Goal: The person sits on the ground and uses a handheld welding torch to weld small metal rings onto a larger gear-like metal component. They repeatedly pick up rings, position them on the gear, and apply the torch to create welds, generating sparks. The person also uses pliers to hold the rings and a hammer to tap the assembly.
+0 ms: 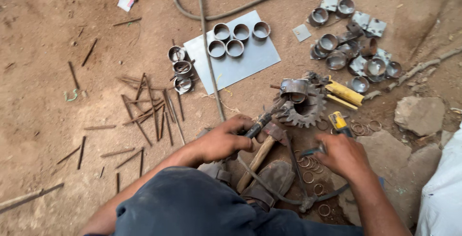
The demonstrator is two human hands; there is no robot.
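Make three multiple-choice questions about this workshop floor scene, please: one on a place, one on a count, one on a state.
1. Where does the short metal ring with a rod welded to it rest?
A. on the rusty toothed gear wheel
B. on the grey metal sheet
C. on the flat stone

2. How many short metal rings stand on the flat grey metal sheet?
A. two
B. five
C. nine

3. What is the left hand doing?
A. lying open on the soil
B. gripping the dark handle of an electrode holder
C. lifting a stone

Answers: 1 A, the ring sits on top of the rusty toothed gear wheel. 2 B, three rings in the back row and two in front. 3 B, its fingers are closed round the dark handle, while the right hand is near the small wire rings.
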